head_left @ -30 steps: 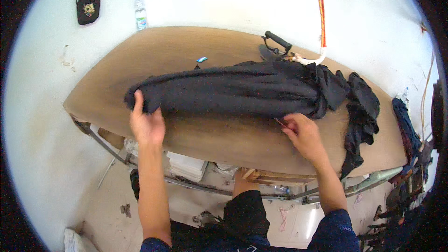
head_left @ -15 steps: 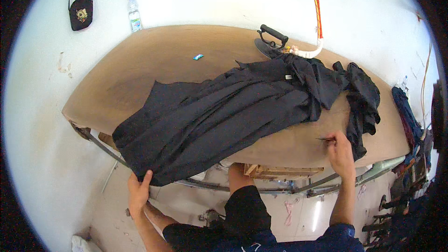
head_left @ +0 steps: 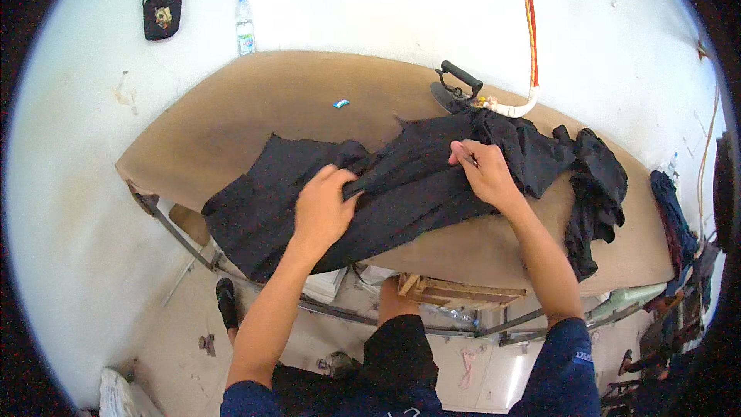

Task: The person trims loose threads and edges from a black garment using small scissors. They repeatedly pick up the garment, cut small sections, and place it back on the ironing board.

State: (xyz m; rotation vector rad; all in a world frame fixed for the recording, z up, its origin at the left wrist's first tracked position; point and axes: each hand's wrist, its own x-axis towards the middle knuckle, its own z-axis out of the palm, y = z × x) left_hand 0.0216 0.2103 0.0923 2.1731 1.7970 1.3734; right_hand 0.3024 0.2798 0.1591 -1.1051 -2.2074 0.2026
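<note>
A long black garment (head_left: pixel 394 220) lies spread across the padded brown table (head_left: pixel 201 116), its right part bunched up. My left hand (head_left: pixel 324 205) is closed on a fold of it, pinching the cloth between thumb and fingers. Over the upper middle of the garment is my right hand (head_left: pixel 488 174), closed in a loose fist. Only a dark sliver shows between its fingers; half a second earlier a thin, dark, pointed tool stuck out of this hand. Whether the right hand touches the cloth, I cannot tell.
A black-handled iron (head_left: pixel 457 85) stands at the back, joined to a white hose (head_left: pixel 513 108). A small blue packet (head_left: pixel 341 103) lies on the table, and a water bottle (head_left: pixel 245 29) stands by the wall. Dark clothes (head_left: pixel 670 212) hang at the right; a wooden crate (head_left: pixel 463 293) sits below.
My left hand has moved from the garment's near left corner up to its middle and gathered a fold. My right hand has moved left and away from me, from bare table to over the garment.
</note>
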